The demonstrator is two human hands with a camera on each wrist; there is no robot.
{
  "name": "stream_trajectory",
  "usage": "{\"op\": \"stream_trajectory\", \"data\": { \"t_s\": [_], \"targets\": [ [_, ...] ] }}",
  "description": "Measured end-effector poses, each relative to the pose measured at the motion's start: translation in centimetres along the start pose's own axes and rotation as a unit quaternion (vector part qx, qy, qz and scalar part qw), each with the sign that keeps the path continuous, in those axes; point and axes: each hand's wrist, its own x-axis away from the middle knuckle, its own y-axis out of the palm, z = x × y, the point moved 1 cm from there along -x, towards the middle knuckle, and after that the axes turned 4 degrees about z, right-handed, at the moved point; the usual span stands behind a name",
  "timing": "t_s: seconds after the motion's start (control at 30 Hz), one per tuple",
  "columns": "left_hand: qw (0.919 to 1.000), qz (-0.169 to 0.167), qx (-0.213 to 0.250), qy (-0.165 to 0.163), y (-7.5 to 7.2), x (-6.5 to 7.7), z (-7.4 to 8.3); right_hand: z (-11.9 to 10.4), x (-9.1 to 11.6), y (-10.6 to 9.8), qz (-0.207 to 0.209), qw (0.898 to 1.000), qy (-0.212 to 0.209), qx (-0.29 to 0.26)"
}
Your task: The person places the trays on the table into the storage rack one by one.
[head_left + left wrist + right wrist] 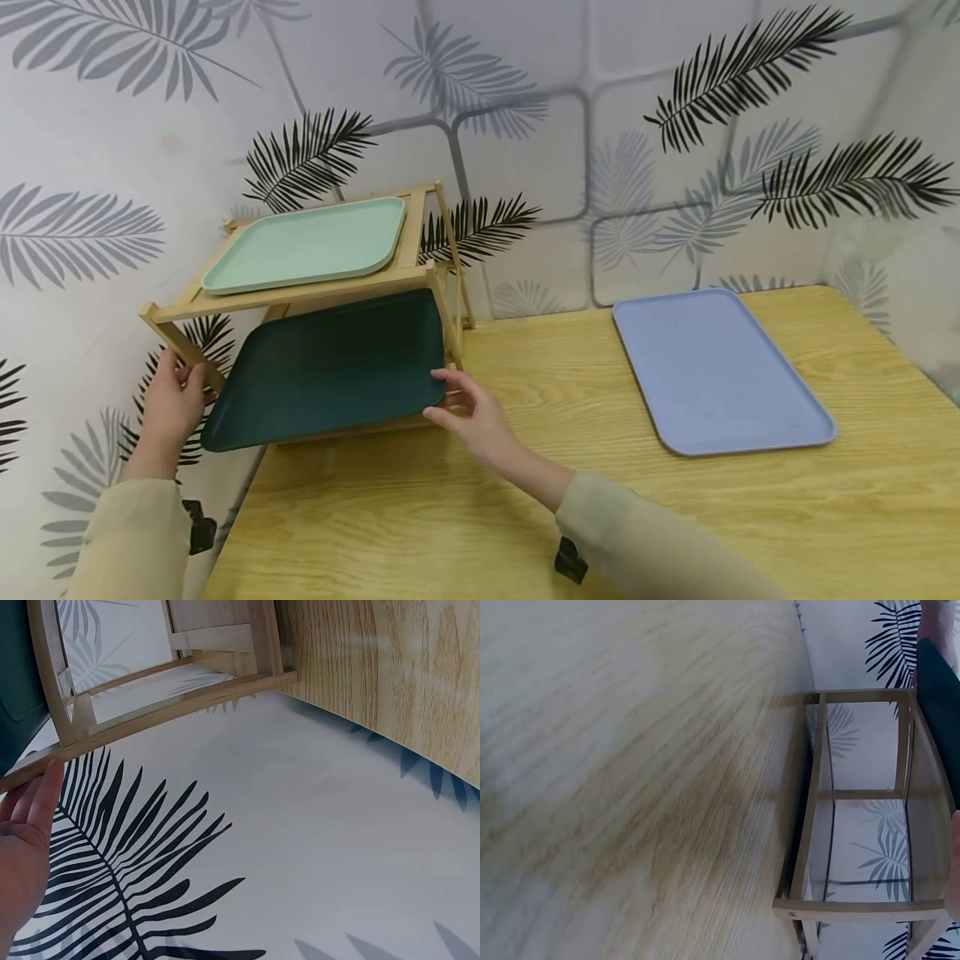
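Observation:
A dark green tray lies slanted in the lower level of a two-level wooden rack, its front edge sticking out. My right hand pinches the tray's right edge between thumb and fingers. At the rack's left front post, my left hand holds the wood, close to the tray's left edge. In the left wrist view, the left fingers touch the wooden frame; the thumb is hidden there. On the rack's top level rests a mint green tray.
A lavender-blue tray lies flat on the right part of the wood-grain table. Behind the table and left of the rack stands a wall with a leaf pattern, close to the rack.

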Motion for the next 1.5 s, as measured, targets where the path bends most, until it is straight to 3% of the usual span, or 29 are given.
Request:
{"op": "stream_trajectory", "data": {
  "t_s": [0.23,0.5,0.73,1.03,1.23,1.5],
  "targets": [
    [0.9998,0.013,-0.009,0.009,0.1,-0.4,-0.8,-0.7,-0.9,0.1,0.025,0.999,-0.020,0.042],
    [0.9996,0.023,-0.014,0.005,0.1,-0.2,0.2,-0.8,-2.7,0.1,0.031,0.990,-0.024,0.134],
    [0.9997,0.012,-0.005,0.019,0.1,0.0,0.6,-0.7,-3.6,0.5,0.045,0.989,0.007,0.141],
    [0.9994,0.027,0.003,0.024,0.2,0.1,0.2,-0.5,-3.8,1.0,0.066,0.981,-0.018,0.181],
    [0.9989,0.019,0.007,0.042,0.1,0.4,0.3,-0.3,-4.1,1.3,0.093,0.969,-0.035,0.226],
    [0.9995,0.018,0.008,0.024,-0.1,0.4,0.1,-0.3,-4.6,1.6,0.115,0.950,-0.067,0.284]
  ]
}}
